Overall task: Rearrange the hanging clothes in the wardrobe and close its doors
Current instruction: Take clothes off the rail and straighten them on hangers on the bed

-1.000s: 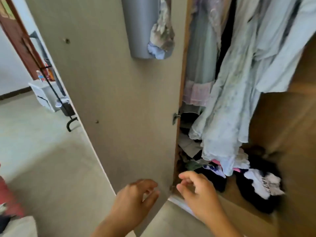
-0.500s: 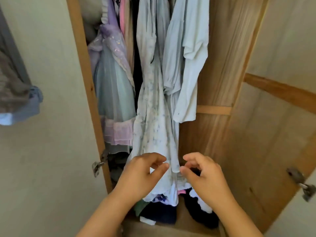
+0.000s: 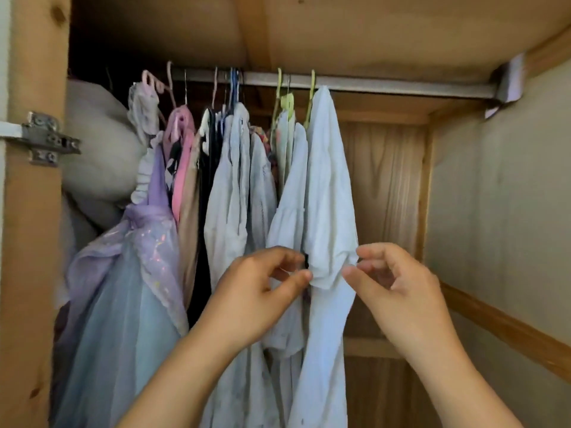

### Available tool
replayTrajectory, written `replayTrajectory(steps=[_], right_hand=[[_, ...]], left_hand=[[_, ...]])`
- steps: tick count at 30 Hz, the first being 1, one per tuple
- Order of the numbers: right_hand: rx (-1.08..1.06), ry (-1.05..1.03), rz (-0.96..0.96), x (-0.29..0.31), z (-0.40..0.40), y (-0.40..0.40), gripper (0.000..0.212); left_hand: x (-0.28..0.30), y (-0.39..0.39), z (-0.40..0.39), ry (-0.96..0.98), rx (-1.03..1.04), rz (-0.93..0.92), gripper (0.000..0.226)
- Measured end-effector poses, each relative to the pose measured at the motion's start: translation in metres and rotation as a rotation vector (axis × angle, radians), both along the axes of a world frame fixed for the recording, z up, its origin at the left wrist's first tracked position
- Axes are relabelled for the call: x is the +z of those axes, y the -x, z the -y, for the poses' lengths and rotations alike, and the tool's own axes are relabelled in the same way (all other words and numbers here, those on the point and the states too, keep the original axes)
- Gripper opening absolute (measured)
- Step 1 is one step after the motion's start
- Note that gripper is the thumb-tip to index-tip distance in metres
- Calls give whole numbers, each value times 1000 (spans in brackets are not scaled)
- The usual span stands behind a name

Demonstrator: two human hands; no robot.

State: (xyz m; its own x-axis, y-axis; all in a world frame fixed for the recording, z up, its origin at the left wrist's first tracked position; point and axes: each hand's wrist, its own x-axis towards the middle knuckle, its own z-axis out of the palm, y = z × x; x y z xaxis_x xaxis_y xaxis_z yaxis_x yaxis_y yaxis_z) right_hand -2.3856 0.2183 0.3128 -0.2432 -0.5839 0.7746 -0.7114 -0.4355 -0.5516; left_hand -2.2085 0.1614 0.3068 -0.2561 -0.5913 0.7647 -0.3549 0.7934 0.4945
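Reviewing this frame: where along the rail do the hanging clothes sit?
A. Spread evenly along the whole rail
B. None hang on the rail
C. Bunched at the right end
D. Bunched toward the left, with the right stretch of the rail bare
D: the hanging clothes crowd the left and middle of the rail, and past the pale blue garment it runs bare to its right bracket.

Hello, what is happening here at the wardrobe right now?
A person stands at the open wardrobe, both hands raised to the clothes on the rail. The left hand and right hand are at either side of a pale blue shirt, the rightmost garment, fingers curled at its fabric. The other clothes, including a purple dress, hang bunched to the left. The doors are not yet closed.
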Motion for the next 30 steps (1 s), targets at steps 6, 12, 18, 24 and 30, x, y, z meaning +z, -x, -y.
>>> replayTrajectory(steps=[6, 12, 18, 24, 30], right_hand=[[49, 212, 20, 90, 48, 11, 25], [47, 301, -45, 173, 92, 15, 40], [56, 241, -65, 218, 128, 18, 37], [129, 220, -37, 240, 156, 8, 32], [70, 194, -48, 252, 175, 3, 40]], left_hand=[[95, 20, 28, 216, 94, 4, 32], [172, 39, 53, 333, 356, 165, 47], [198, 41, 80, 300, 366, 153, 56], [202, 36, 98, 311, 323, 72, 50], [202, 37, 109, 327, 328, -5, 40]])
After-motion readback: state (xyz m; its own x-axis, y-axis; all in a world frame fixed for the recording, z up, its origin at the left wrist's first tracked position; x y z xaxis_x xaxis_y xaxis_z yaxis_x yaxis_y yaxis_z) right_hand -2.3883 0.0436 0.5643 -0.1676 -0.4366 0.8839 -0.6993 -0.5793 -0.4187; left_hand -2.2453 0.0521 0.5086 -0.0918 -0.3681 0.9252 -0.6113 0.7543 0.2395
